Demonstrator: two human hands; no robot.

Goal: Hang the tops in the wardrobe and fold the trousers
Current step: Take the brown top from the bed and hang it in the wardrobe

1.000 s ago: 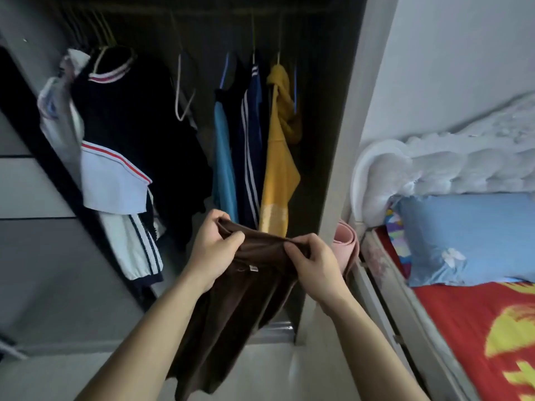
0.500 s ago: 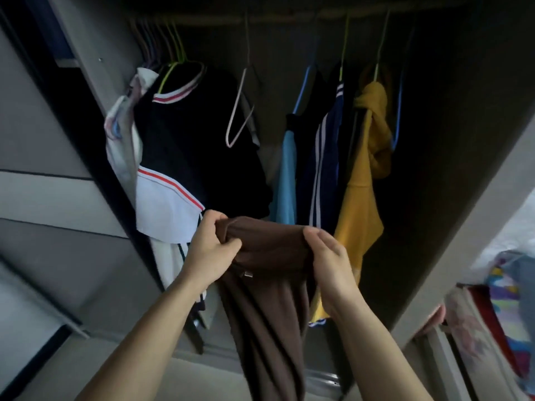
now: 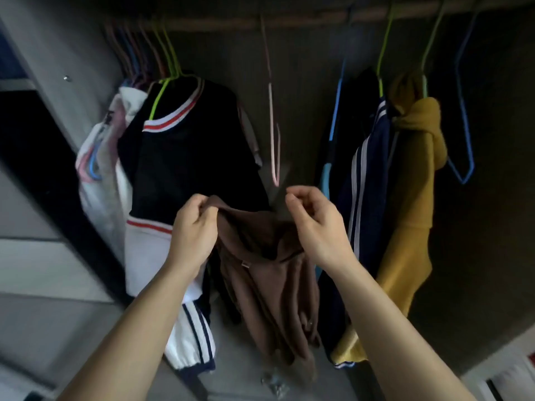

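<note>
In the wardrobe (image 3: 498,241) — hung tops (image 3: 188,157) | left hand (image 3: 192,227) grips brown top (image 3: 269,279) | right hand (image 3: 315,224) curled — hold unclear

The wardrobe (image 3: 304,82) is seen close up from head height, faced slightly upward; its rail (image 3: 304,21) is framed along the top.

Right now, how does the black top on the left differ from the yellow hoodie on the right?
The black top is dark with red and white collar stripes; the yellow hoodie is mustard yellow. The black top has a flat collar; the yellow hoodie has a bunched hood. The black top hangs left of the yellow hoodie. Both hang on green hangers from the rail.
</note>
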